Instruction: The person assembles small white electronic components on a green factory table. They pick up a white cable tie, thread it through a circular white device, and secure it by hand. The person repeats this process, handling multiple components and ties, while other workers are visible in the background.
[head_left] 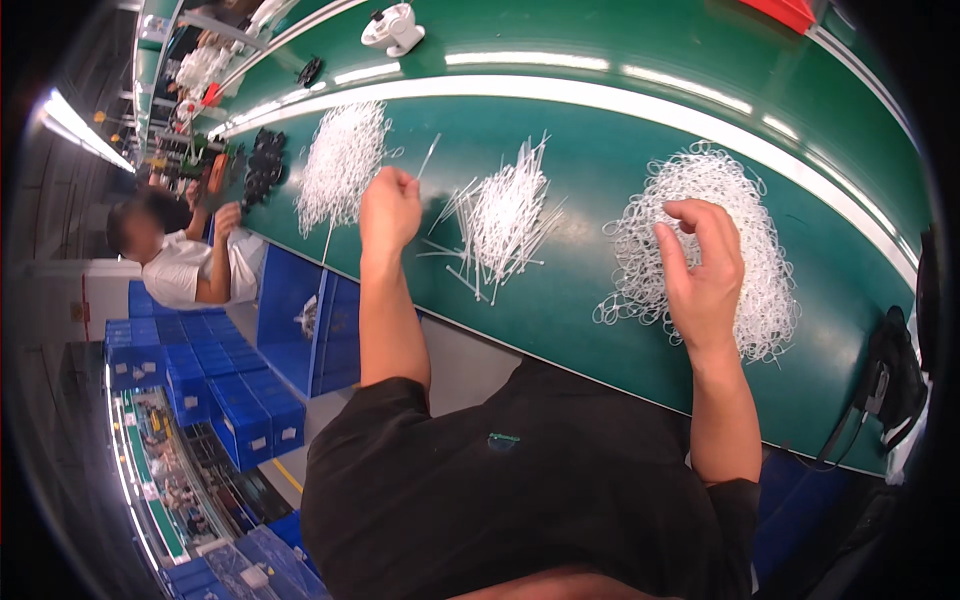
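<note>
My left hand (pixel 392 212) is closed in a pinch at the right edge of a tall heap of tangled white plastic ties (pixel 343 160). A thin whitish cable tie (pixel 430 157) sticks out from its fingertips, up and to the right. My right hand (pixel 708 268) hangs over a wide pile of looped white cable ties (pixel 765 260), thumb and fingers curved apart, with nothing seen between them. Between the two hands lies a smaller pile of straight white cable ties (pixel 505 215), several of them splayed around its edges.
All piles rest on a green worktop (pixel 560 300). Black parts (pixel 265 165) sit at its far left, near a seated co-worker (pixel 190 260). A white device (pixel 393 30) stands beyond the pale rail. Blue bins (pixel 240 410) fill the lower left; a black corded object (pixel 890 380) is at right.
</note>
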